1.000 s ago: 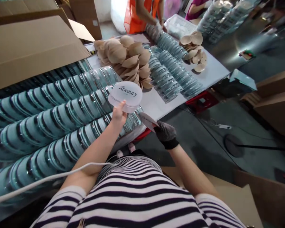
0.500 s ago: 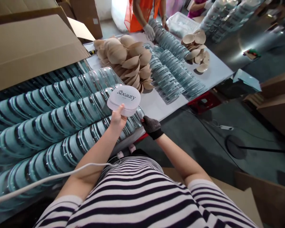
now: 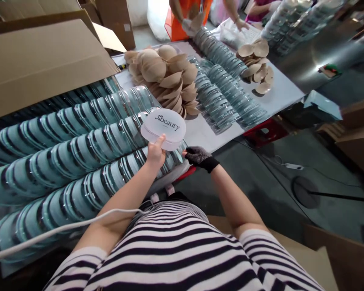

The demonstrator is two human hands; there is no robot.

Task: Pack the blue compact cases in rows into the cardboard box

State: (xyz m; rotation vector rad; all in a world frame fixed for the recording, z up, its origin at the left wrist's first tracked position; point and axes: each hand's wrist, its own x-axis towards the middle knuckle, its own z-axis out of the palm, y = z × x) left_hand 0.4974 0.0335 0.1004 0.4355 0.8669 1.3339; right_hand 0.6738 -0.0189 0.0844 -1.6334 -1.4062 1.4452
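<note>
My left hand is closed on a white rounded card printed "Sbeauty", thumb on its face. Lines along the card's lower edge may be a fold or more cards beneath; I cannot tell. Just to the right, my right hand, in a black dotted glove with bare fingertips, is closed beside the near end of a row of clear plastic cases. Its fingertips are by a clear case edge, and what they pinch is hidden. Beyond the card lies a heap of beige bra cups.
More nested clear cases lie on the white table, beside a smaller pile of beige cups. A co-worker's gloved hand is at the far side. A large carton stands left; a white cable crosses my left arm.
The view has shifted slightly. My left hand has moved a little right with the card, and my right hand has turned slightly. The co-worker's gloved hand has lifted a beige cup.
</note>
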